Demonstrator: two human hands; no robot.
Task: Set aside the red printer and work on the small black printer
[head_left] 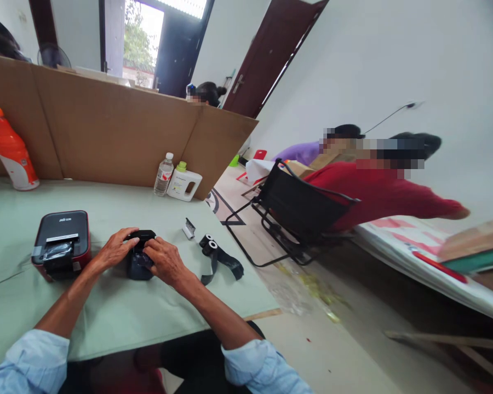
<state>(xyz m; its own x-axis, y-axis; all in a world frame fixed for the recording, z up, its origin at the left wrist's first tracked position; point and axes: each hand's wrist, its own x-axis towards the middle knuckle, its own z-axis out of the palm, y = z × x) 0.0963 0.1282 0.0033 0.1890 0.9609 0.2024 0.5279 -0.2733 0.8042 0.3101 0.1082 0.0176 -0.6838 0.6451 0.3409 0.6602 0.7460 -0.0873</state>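
Observation:
On the pale green table, my left hand (115, 249) reaches in from the left and holds the upper edge of a small black device (138, 268). Its top looks raised like a lid. My right hand (164, 260) has its fingers curled at the right side of that device, partly hiding its inside. Left of my hands stands a black label printer (63, 241) with red sides. To the right lie black ribbon rolls (208, 244) with a loose black strip, and a small white-and-black piece (189, 229).
A cardboard screen (119, 126) borders the table's far side. Before it stand an orange bottle (11, 150), a clear bottle (163, 175) and a white jug (184, 183). On the right are a black folding chair (299, 202), a person in red (365, 186) and another table (411, 262).

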